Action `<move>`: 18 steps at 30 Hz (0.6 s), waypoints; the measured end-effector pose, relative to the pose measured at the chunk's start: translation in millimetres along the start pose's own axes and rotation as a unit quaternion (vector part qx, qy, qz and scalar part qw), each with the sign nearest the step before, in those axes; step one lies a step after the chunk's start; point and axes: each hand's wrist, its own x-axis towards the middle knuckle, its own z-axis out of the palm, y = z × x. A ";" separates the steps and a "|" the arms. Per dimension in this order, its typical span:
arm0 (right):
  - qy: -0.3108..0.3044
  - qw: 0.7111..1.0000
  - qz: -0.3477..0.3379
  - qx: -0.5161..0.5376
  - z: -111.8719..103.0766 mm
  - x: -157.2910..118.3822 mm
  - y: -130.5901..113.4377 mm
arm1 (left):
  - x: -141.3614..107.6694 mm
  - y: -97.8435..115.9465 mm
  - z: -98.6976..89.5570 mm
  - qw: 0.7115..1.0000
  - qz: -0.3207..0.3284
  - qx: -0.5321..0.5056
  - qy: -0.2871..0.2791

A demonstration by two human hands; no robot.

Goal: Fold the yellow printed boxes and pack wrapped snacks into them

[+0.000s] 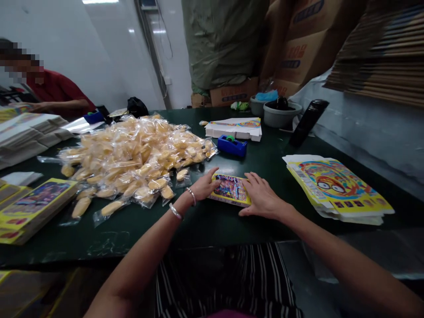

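Observation:
A small yellow box (231, 189) with a colourful printed top lies flat on the dark green table (212, 227), between my two hands. My left hand (204, 185) touches its left end, thumb and fingers around that edge. At its right end is my right hand (261, 196), fingers spread over the corner and thumb apart along the near side. Just behind the box stands a blue tape dispenser (232, 146). To the left spreads a large heap of yellowish pieces in clear wrappers (132, 154).
Flat printed cartons (341, 185) are stacked at the right, more (233, 128) behind the dispenser. Yellow boxes (36, 205) lie at the left. Grey tubs (281, 115) and a black object (309, 123) stand at the back right. A person in red (64, 92) sits far left.

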 end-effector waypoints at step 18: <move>0.049 0.917 0.024 0.394 -2.0 16.0 -46.8 | -63.3 19.1 -13.0 0.972 0.111 -0.083 0.191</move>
